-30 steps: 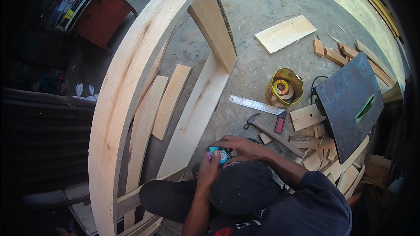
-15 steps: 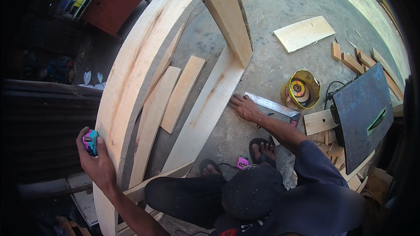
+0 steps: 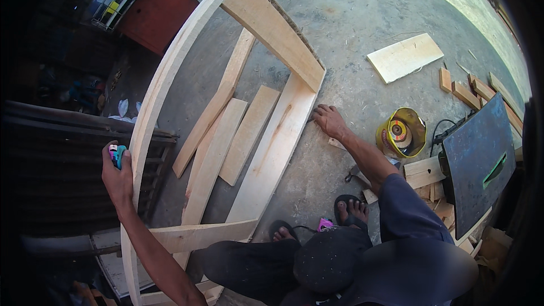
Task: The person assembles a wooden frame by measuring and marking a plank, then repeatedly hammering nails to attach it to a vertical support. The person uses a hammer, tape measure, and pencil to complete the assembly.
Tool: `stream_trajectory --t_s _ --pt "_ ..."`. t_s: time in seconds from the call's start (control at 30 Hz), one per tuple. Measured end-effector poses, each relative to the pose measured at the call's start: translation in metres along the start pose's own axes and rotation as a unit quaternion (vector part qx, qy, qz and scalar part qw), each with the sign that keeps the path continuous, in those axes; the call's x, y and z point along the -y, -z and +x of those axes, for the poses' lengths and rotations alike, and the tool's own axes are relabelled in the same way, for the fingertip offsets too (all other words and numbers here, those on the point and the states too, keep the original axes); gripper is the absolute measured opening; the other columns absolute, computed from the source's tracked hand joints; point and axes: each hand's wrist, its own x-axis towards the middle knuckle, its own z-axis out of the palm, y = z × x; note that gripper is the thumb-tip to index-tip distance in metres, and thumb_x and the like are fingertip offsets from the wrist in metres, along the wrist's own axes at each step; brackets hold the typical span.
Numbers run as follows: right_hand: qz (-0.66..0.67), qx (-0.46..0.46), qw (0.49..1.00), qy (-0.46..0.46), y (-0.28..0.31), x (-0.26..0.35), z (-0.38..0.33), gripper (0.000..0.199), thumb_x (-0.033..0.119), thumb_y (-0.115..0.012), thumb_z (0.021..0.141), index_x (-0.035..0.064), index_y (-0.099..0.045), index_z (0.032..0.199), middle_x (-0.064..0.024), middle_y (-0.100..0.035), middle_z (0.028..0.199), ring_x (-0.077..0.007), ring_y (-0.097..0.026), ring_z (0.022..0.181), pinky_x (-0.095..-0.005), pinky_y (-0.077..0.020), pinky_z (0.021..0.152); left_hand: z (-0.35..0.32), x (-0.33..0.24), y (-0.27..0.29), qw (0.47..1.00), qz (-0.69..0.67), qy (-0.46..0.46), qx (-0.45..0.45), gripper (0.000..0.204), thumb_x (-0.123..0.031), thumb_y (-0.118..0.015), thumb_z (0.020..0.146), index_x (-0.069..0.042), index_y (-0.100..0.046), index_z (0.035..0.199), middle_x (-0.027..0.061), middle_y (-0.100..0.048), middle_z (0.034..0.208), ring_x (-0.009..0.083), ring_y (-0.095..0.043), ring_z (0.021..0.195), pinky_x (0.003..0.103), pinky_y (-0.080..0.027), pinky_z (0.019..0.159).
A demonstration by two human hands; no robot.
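Concrete floor (image 3: 334, 17) spreads beneath a wooden frame (image 3: 276, 141); the left hand (image 3: 118, 181) clasps a tape measure (image 3: 118, 156) beside the frame's left side; the right hand (image 3: 331, 121) sits half curled at the right edge, whether pinching it I cannot tell.

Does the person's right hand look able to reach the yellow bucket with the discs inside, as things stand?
Probably yes: the right hand seems empty, at the edge of the wooden frame, and bare concrete floor shows between it and the open-topped yellow bucket.
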Motion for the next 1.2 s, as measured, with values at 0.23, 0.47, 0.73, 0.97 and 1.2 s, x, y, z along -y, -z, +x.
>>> stream_trajectory --t_s 0.23,0.47,0.73,0.97,1.2 --pt "-0.041 0.127 0.979 -0.151 0.028 0.035 -0.072 0.019 0.012 -0.056 0.092 -0.0002 -0.069 0.100 -0.0236 -0.070 0.104 -0.0407 -0.069 0.095 -0.0476 -0.0570 0.083 -0.048 -0.042 0.011 0.997 -0.034 -0.067 -0.030 0.036 -0.012 -0.065 0.099 -0.003 -0.059 0.133 0.0204 -0.067 0.122 0.0324 -0.067 0.109 0.044 -0.050 0.099" --pt "0.310 0.037 0.899 -0.308 0.109 0.100 -0.128 0.019 0.011 -0.056 0.090 0.0003 -0.066 0.101 -0.0157 -0.066 0.090 -0.0276 -0.068 0.086 -0.0404 -0.0523 0.074 -0.112 -0.073 0.022 0.976 -0.026 -0.172 -0.132 0.042 -0.009 -0.074 0.091 -0.003 -0.058 0.129 0.0192 -0.063 0.126 0.0328 -0.067 0.113 0.045 -0.054 0.095" --pt "0.589 0.090 0.802 0.026 0.300 0.255 -0.044 0.035 0.035 -0.070 0.099 0.0005 -0.067 0.105 -0.0101 -0.065 0.092 -0.0187 -0.062 0.084 -0.0347 -0.0490 0.075 -0.186 -0.108 0.010 0.938 -0.201 -0.281 0.034 0.081 0.002 -0.080 0.080 -0.003 -0.030 0.144 0.0229 -0.070 0.107 0.0336 -0.075 0.096 0.041 -0.059 0.084" --pt "0.436 0.276 0.846 0.134 0.337 0.296 -0.014 0.041 0.039 -0.076 0.094 -0.0001 -0.064 0.096 -0.0126 -0.066 0.082 -0.0259 -0.067 0.083 -0.0418 -0.0505 0.075 -0.216 -0.099 0.051 0.960 -0.101 -0.205 0.161 0.070 -0.009 -0.082 0.081 0.000 -0.040 0.136 0.0231 -0.068 0.096 0.0392 -0.070 0.085 0.049 -0.055 0.076" --pt "0.451 -0.168 0.870 -0.110 0.420 0.118 0.186 0.034 0.030 -0.074 0.089 -0.0035 -0.068 0.089 0.0003 -0.051 0.067 -0.0068 -0.042 0.052 -0.0276 -0.0302 0.046 -0.241 -0.026 0.184 0.988 0.096 0.101 0.063 0.029 -0.031 -0.065 0.103 -0.005 -0.072 0.113 0.0166 -0.071 0.093 0.0289 -0.070 0.083 0.039 -0.055 0.075"
